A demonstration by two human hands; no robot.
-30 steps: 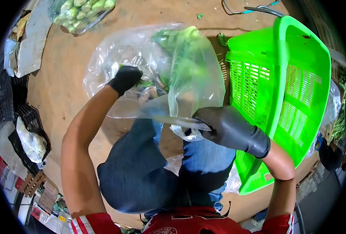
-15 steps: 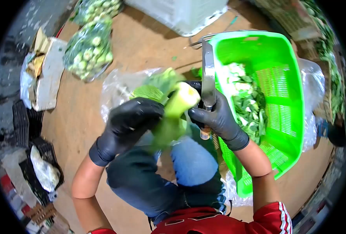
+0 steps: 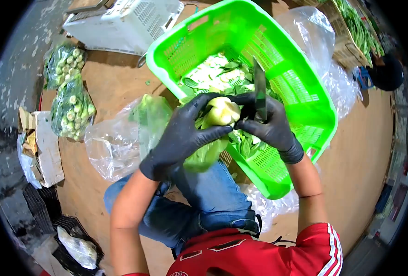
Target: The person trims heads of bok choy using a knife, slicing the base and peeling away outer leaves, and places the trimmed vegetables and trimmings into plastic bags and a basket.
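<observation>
My left hand, in a black glove, is wrapped round a leafy green vegetable, its pale cut base facing up. Close on its right, my gloved right hand grips a knife whose blade points up and away; its fingers also reach the vegetable's base. Both hands are over the near left edge of a bright green basket. Leaves and pale trimmings lie inside it. Left of my left hand, a clear plastic bag with green leaves inside rests on the floor.
Two bags of green vegetables lie at the left. A white crate stands at the top. More clear plastic and a crate of long green vegetables are at the upper right. Black crates sit lower left.
The view has turned toward the basket. My left hand has left the plastic bag and now holds the vegetable near the knife. The knife blade, earlier pointing left, now points up.
</observation>
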